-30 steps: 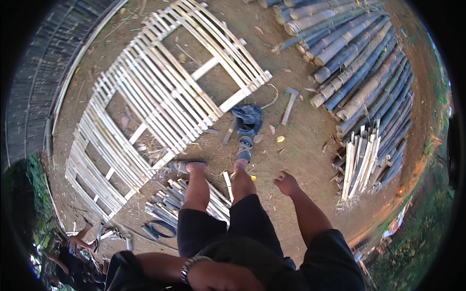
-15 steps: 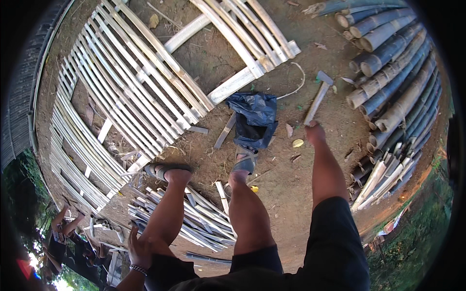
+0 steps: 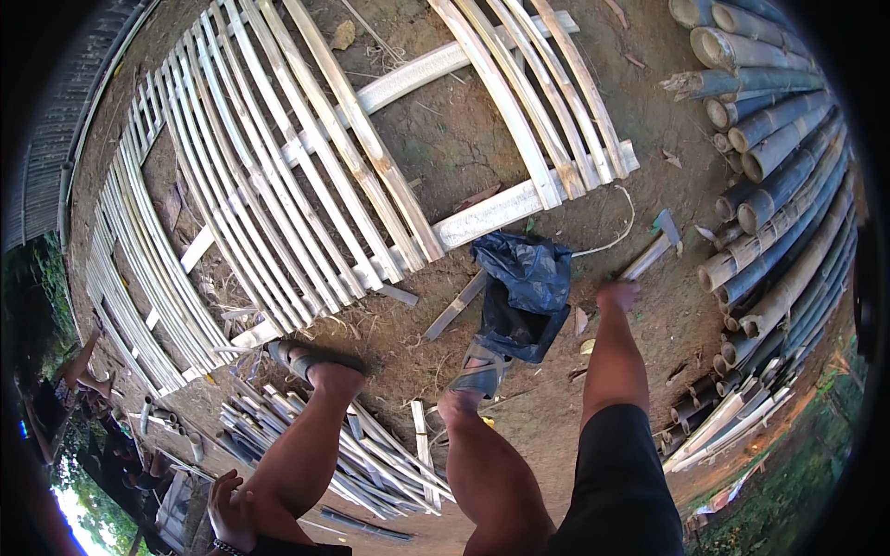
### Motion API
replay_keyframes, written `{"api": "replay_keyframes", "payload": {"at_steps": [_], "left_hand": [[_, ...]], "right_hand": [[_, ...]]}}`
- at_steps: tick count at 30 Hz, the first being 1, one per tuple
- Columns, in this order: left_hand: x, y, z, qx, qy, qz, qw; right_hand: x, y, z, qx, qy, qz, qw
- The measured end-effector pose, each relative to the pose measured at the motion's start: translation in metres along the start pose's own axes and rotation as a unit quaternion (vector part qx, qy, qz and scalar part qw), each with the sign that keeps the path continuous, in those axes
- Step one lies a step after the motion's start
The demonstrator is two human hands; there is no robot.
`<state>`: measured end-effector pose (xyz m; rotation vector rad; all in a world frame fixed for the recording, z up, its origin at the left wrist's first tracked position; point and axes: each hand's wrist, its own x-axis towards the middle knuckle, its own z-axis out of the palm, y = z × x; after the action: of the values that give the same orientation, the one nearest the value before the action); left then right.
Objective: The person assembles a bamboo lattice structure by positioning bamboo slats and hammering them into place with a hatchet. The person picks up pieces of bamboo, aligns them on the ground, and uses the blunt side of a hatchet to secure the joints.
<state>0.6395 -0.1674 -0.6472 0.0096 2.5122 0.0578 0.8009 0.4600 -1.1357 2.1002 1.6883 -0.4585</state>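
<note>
At the near end of a hammer's wooden handle (image 3: 646, 259) is my right hand (image 3: 619, 296), its fingers smeared by motion; whether they close on the handle I cannot make out. The hammer's metal head (image 3: 666, 225) rests on the ground, pointing away from me. My left hand (image 3: 232, 511) is beside my left knee, fingers loosely bent and apart, holding nothing; beads circle its wrist. Left of the hammer lies a crumpled black plastic bag (image 3: 526, 278), touching my right sandal (image 3: 482, 372). A pale cord (image 3: 607, 243) curves out from the bag's far side.
A slatted bamboo frame (image 3: 482, 218) spreads across the far left and middle. Thick bamboo poles (image 3: 779, 208) are stacked at right. Split bamboo strips (image 3: 371, 463) lie behind my feet. A short flat wood piece (image 3: 457, 304) lies beside the bag. Other people (image 3: 88, 371) are at lower left.
The view has shifted, so the scene sits lower and further right. My right hand has reached further along over the handle's end. The hammer stays on the ground.
</note>
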Motion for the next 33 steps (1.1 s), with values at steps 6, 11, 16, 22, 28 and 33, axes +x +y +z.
{"api": "replay_keyframes", "payload": {"at_steps": [6,11,16,22,28,33], "left_hand": [[-0.005,-0.011,0.021,-0.025,-0.048,0.018,0.998],[-0.042,0.008,0.026,-0.049,-0.025,0.037,0.998],[-0.024,0.011,0.102,-0.023,-0.1,0.277,0.956],[0.013,0.191,0.074,-0.377,-0.317,0.114,0.863],[0.037,0.194,0.056,-0.681,-0.246,-0.141,0.675],[0.092,0.149,0.018,-0.591,-0.31,-0.052,0.743]], "right_hand": [[0.057,0.039,-0.036,0.153,-0.096,0.011,0.983],[-0.048,0.074,-0.1,0.319,-0.218,0.01,0.922],[-0.214,0.128,-0.117,0.223,-0.102,-0.163,0.956],[-0.462,0.072,-0.208,0.112,-0.255,-0.295,0.914],[-0.544,-0.011,-0.281,-0.024,-0.405,-0.474,0.782],[-0.494,0.001,-0.231,-0.052,-0.487,-0.509,0.708]]}}
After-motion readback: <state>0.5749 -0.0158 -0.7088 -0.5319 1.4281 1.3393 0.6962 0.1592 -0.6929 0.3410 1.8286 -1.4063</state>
